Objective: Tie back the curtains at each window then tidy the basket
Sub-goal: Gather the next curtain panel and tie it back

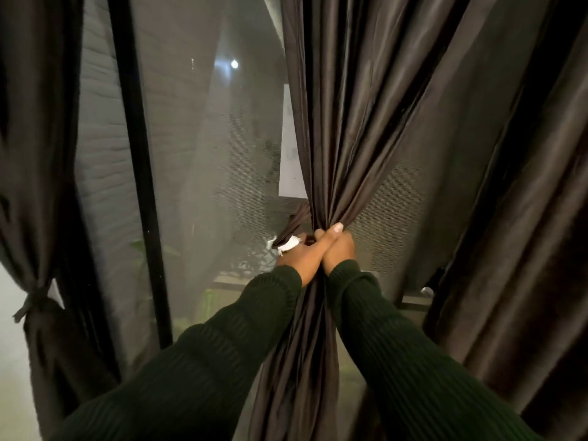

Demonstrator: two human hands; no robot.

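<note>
A dark brown curtain [337,128] hangs in front of me, gathered into a narrow bunch at mid height. My right hand [339,246] grips the bunch, its thumb pressed on the folds. Touching it, my left hand [302,254] grips the bunch from the left and holds a dark tie-back strip [294,224] with a white frayed end [286,245]. The strip curls up and away from the bunch. At the left edge a second dark curtain [41,154] hangs tied with a knotted band [33,302].
Behind the curtains is a window with mesh [197,173] and a black vertical frame bar [136,160]. Another dark curtain panel [509,218] fills the right side. A white sheet [291,148] shows behind the gathered curtain. No basket is in view.
</note>
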